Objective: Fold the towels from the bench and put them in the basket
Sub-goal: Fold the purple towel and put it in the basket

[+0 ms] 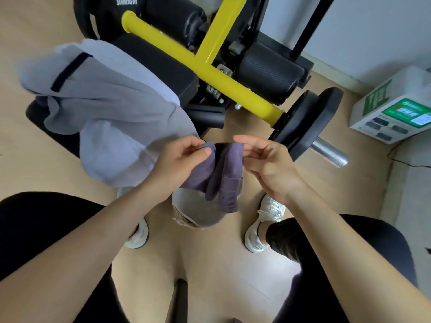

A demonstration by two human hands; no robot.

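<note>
**Head view: purple towel (224, 178) mid-fold over basket (198, 213)**

Left hand (184, 159) and right hand (263, 164) each pinch the purple towel by its top edge, and it hangs above the basket. Folding is underway, I judge; next, bring the edges together. A grey towel (105, 108) waits on the surface (168, 66). A far pad (116, 10) reads "STRENGTH".

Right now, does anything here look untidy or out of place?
Yes. The grey towel lies crumpled and unfolded on the bench, with one part hanging over its edge. The purple towel hangs bunched from the left hand and right hand.
</note>
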